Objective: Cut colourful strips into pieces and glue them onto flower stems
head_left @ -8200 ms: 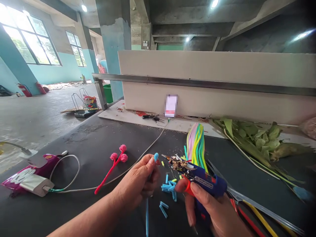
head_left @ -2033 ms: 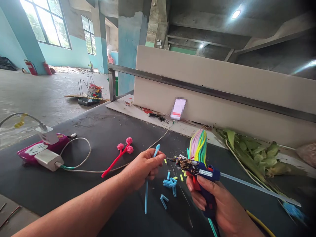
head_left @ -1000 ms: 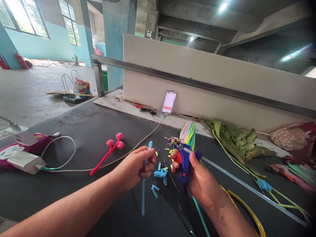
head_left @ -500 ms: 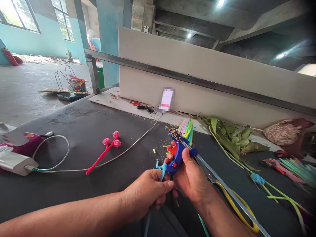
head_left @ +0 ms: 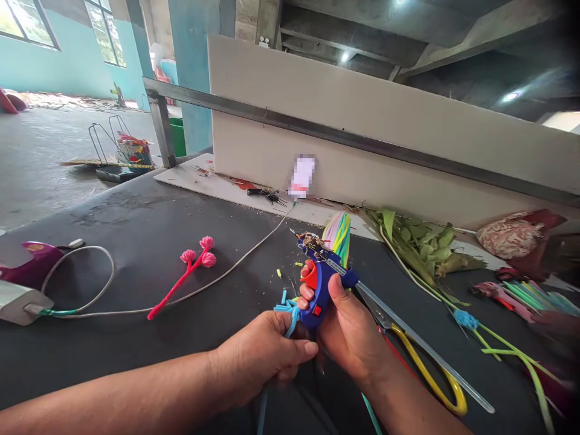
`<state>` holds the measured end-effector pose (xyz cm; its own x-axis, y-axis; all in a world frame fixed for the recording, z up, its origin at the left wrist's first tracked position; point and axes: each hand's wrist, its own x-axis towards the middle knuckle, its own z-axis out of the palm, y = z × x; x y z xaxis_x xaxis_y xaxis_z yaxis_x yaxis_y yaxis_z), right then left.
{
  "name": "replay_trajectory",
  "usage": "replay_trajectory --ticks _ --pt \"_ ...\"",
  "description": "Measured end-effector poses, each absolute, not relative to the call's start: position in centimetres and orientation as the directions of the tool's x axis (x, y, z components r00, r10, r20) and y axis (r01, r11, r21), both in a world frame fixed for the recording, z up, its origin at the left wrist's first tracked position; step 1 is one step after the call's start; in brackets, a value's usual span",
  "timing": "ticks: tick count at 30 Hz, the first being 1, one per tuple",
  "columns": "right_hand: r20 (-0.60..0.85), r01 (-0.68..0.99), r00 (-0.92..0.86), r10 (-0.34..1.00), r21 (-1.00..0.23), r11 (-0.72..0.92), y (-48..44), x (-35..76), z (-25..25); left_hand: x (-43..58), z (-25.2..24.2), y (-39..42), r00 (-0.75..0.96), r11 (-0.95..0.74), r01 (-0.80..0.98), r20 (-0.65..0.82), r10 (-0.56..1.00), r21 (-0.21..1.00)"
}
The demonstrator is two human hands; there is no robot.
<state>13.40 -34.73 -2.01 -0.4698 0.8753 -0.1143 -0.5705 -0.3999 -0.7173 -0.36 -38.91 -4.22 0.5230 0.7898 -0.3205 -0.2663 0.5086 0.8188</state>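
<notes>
My right hand [head_left: 347, 326] is wrapped round the handle of a blue hot glue gun [head_left: 322, 284] with a red trigger. A long clear glue stick [head_left: 421, 344] runs out of its back toward the lower right. Brown dried residue clings to the gun's nozzle end, which points up and left. My left hand [head_left: 267, 350] is closed in a pinch on a light blue pipe cleaner [head_left: 292, 317], whose bent and looped end sticks up between the fingers, right beside the gun's grip. A strand of it seems to hang below the hand.
Yellow-handled scissors [head_left: 446, 386] lie beside my right forearm. A pink pipe-cleaner sprig [head_left: 185, 278] is on the dark table [head_left: 122, 241]. Bundled coloured pipe cleaners [head_left: 338, 238] stand behind the gun. Dried leaves [head_left: 417, 244], a blue-knotted green stem [head_left: 466, 319] and a cabled phone [head_left: 302, 176] lie farther off.
The view has shifted slightly, so everything sits a little farther left and higher. Both hands keep their grips, and the glue gun stays close beside the light blue pipe cleaner.
</notes>
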Motion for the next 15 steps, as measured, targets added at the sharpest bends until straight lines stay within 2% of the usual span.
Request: replay_trajectory --ticks 6,12,15 --pt "-0.065 -0.591 -0.419 0.906 -0.738 -0.327 -34.66 13.39 -2.09 -0.56 -3.64 -39.03 0.486 0.515 -0.328 -0.326 0.811 0.792" --pt "-0.052 -0.602 -0.392 0.918 -0.741 -0.299 -34.75 13.88 -2.21 -0.78 -3.5 -39.12 0.379 0.545 -0.339 -0.418 0.825 0.767" --pt "-0.04 -0.59 -0.406 0.913 -0.751 -0.295 -34.83 13.91 -2.19 -0.74 -3.67 -39.2 0.344 0.485 -0.384 -0.365 0.865 0.786"
